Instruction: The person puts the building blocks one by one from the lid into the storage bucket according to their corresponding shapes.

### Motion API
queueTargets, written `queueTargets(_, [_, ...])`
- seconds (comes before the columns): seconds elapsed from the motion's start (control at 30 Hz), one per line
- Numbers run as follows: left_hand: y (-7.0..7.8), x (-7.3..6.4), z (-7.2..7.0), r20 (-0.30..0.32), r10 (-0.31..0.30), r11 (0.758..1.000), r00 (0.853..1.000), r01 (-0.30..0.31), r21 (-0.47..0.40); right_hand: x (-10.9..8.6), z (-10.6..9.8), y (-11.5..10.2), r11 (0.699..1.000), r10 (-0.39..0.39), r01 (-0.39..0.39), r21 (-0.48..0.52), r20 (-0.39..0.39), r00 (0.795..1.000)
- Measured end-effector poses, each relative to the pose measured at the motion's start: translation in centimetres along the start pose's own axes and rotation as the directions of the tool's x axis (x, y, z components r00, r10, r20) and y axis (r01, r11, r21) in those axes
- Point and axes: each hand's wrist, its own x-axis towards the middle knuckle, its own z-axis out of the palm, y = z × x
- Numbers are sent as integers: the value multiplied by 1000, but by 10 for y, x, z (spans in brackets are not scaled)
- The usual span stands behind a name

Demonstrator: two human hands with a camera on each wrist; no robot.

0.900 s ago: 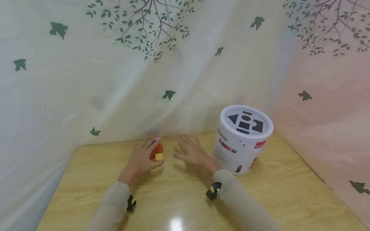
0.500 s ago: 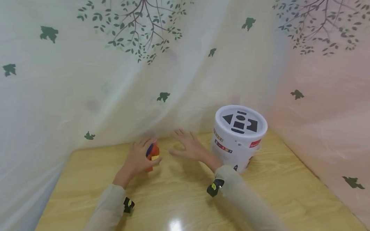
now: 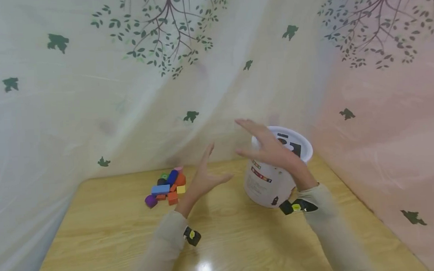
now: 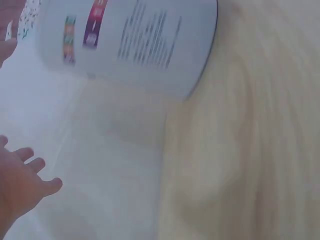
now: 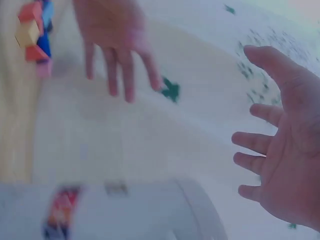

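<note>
My left hand [image 3: 204, 180] is raised over the table with its fingers extended and thumb spread, to the right of a small group of coloured blocks [image 3: 161, 190]. Further right, my right hand [image 3: 271, 149] is in the air and overlaps the lid of a white bucket [image 3: 258, 186] in the head view. Neither hand holds anything. The right wrist view shows the right palm [image 5: 295, 155] with fingers apart and the left hand [image 5: 112, 40] across from it. Printed labels run along the bucket's side [image 4: 125, 45]; its lid has dark shapes.
Among the blocks are a purple piece [image 3: 151, 201], a yellow cube [image 3: 181, 189] and a dark blue piece [image 3: 172, 177]. They lie near the back edge of the wooden table [image 3: 108, 231]. A pale curtain [image 3: 145, 94] with leaf prints hangs behind and at the sides.
My left hand has come away from the blocks, moving right and exposing them. The right hand has risen and shifted right, now in front of the bucket. The blocks' group shows fully.
</note>
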Motion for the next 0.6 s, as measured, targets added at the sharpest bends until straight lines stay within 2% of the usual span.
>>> queueTargets(0.1, [0, 4, 24, -5, -24, 992, 1000, 23, -122, -18, -34, 21, 989, 136, -135, 57, -11, 991])
queueTargets(0.17, [0, 5, 38, 5, -41, 986, 999, 41, -162, -31, -53, 39, 977, 203, -201, 77, -27, 979])
queueTargets(0.23, [-1, 7, 49, 15, -51, 982, 999, 53, -181, -45, -69, 59, 965, 235, -227, 129, -45, 971])
queueTargets(0.3, [-3, 8, 59, 22, -49, 982, 999, 52, -184, -59, -79, 81, 958, 229, -213, 193, -65, 971])
queueTargets(0.43, [-6, 13, 72, 31, -34, 979, 999, 39, -201, -87, -82, 127, 925, 195, -161, 344, -66, 979])
queueTargets(0.6, [-8, 17, 85, 62, -21, 976, 998, 34, -216, -112, -61, 180, 838, 149, -146, 525, 37, 988])
